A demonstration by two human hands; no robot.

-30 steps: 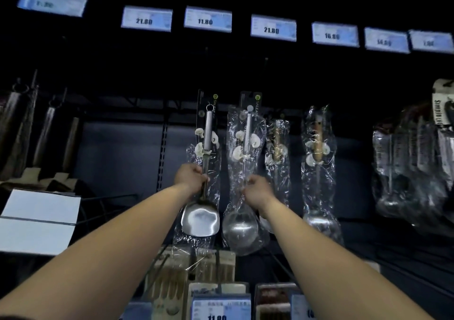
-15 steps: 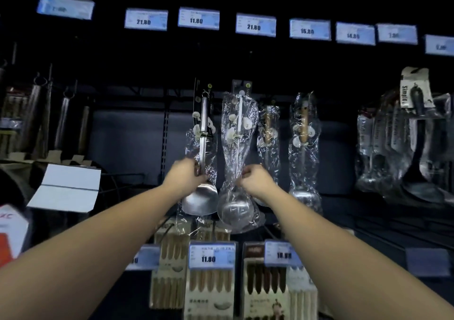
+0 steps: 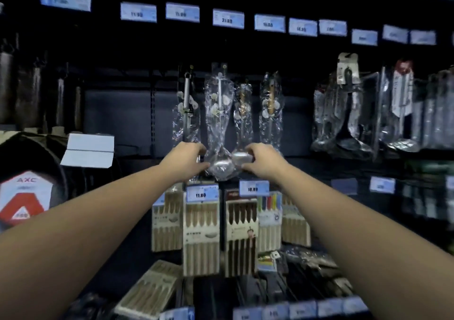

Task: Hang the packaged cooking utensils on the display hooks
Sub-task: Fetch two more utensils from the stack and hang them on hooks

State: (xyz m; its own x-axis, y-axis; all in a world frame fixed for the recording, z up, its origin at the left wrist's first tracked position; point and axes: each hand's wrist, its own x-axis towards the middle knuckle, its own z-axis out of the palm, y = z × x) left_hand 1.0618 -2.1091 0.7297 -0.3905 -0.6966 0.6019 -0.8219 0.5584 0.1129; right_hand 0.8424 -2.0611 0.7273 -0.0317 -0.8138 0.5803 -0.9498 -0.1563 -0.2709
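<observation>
Several packaged utensils hang from hooks in a row on the dark display. A steel spatula [image 3: 187,103] hangs at the left, a plastic-wrapped steel ladle [image 3: 219,113] beside it, then two wrapped wooden-handled ladles [image 3: 243,113] [image 3: 271,108]. My left hand [image 3: 183,163] is curled around the spatula's lower end and hides its blade. My right hand [image 3: 264,163] pinches the shiny bowl of the first wooden-handled ladle between thumb and fingers. The steel ladle's bowl [image 3: 221,168] hangs between my two hands.
Price tags [image 3: 228,19] run along the upper rail. Boxed chopstick sets [image 3: 201,231] hang below with tags [image 3: 202,193]. Black utensils in plastic [image 3: 348,113] hang to the right. A pan with a red label [image 3: 23,199] and a white card [image 3: 88,150] sit at the left.
Both hands slid down from the handles to the utensils' lower ends. The right hand shifted from the steel ladle's wrap to the neighbouring ladle's bowl. The view dropped and pulled back.
</observation>
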